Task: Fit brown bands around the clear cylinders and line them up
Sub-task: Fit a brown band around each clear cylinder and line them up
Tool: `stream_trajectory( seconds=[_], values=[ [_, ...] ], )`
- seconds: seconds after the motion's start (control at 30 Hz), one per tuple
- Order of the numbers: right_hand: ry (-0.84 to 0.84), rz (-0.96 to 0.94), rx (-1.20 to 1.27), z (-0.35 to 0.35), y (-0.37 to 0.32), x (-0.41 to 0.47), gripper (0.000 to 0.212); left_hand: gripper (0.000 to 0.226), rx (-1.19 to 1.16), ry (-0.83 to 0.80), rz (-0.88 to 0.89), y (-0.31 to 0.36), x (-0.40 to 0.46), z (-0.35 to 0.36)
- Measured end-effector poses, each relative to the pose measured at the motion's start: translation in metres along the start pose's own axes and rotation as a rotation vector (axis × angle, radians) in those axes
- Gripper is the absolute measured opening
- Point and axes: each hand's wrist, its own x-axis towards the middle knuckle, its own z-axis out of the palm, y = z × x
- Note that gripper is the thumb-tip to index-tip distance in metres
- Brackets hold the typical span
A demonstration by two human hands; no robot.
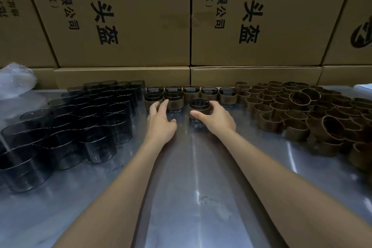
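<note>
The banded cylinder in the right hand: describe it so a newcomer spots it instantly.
Start at the cardboard boxes behind the steel table and find the row of banded cylinders along them. Just nearer stands one banded cylinder, alone and out of line, and the only one the right hand grips.

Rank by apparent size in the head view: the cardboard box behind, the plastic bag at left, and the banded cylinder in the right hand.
1. cardboard box
2. plastic bag
3. banded cylinder

Nearness to the camera differs, so true sizes stay unsure.

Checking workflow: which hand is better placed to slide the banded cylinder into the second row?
Right. The right hand already holds the banded cylinder; the left hand only touches the finished row.
</note>
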Motion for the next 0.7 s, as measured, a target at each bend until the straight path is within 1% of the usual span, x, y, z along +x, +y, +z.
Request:
stream_trajectory(
  seconds=[0.07,0.2,0.3,0.43,0.57,0.7],
  values=[
    [0.011,0.02,0.014,0.007,0.0,0.014,0.076,0.069,0.081,-0.012,-0.011,-0.001,0.009,0.002],
    [0.038,0.04,0.009,0.016,0.001,0.031,0.077,0.072,0.35,-0.1,-0.051,0.001,0.016,0.01],
    [0.066,0.041,-0.021,0.021,0.001,0.037,0.074,0.071,0.472,-0.092,-0.034,0.001,0.016,0.015],
    [0.085,0.044,-0.154,0.025,-0.003,0.041,0.076,0.072,0.491,-0.07,-0.029,-0.001,0.017,0.016],
    [0.088,0.007,-0.297,0.029,-0.009,0.042,0.069,0.072,0.501,-0.05,-0.028,-0.002,0.018,0.019],
    [0.094,0.005,-0.376,0.031,-0.011,0.043,0.068,0.072,0.501,-0.044,-0.029,-0.005,0.021,0.021]
  ],
)
